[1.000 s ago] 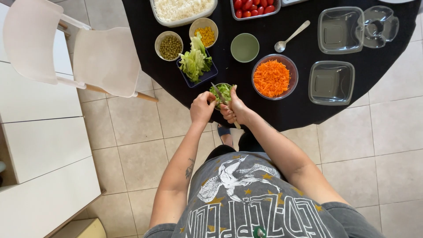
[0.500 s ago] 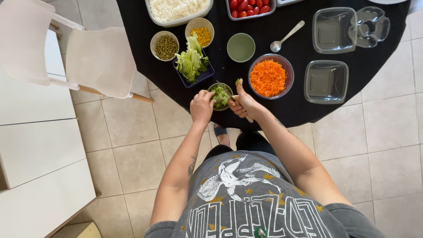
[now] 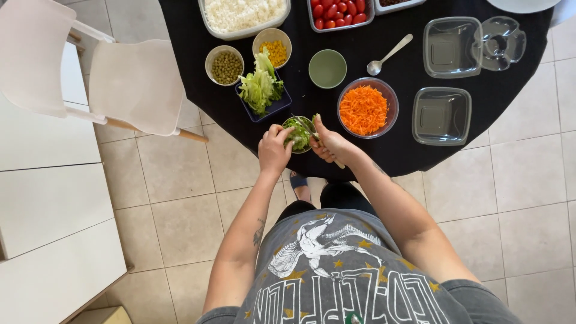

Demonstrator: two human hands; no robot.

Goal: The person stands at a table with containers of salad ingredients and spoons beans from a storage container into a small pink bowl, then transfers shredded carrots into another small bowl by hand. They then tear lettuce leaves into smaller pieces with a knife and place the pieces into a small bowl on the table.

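Your left hand (image 3: 273,151) is curled at the near edge of the black round counter (image 3: 510,102), its fingertips closed on the left rim of a small bowl of chopped greens (image 3: 298,133). Your right hand (image 3: 333,144) sits just beside it on the bowl's right, its grip shut around the handle of a knife (image 3: 305,126), whose thin blade slants across the top of the greens. The handle's end pokes out below your palm, over the counter's edge. The bowl stands on the counter right at its near rim, between your two hands.

Just past the bowl to the right is a glass bowl of grated carrot (image 3: 363,109), close to your right hand but not touching it. Further right lies an empty clear square container (image 3: 442,116). To the left of your greens, a dark blue dish of lettuce leaves (image 3: 261,90) sits just beyond your left hand.

Further back stand a small bowl of peas (image 3: 225,65), a small bowl of corn (image 3: 273,48) and an empty green bowl (image 3: 327,68), with a metal spoon (image 3: 389,55) lying slantwise to its right. Another clear container (image 3: 451,47) and a clear lid (image 3: 503,41) lie at the right. At the far edge are a white tub of rice (image 3: 243,15) and a container of cherry tomatoes (image 3: 337,12). A white chair (image 3: 135,84) stands to the left of the counter on the tiled floor (image 3: 528,216).
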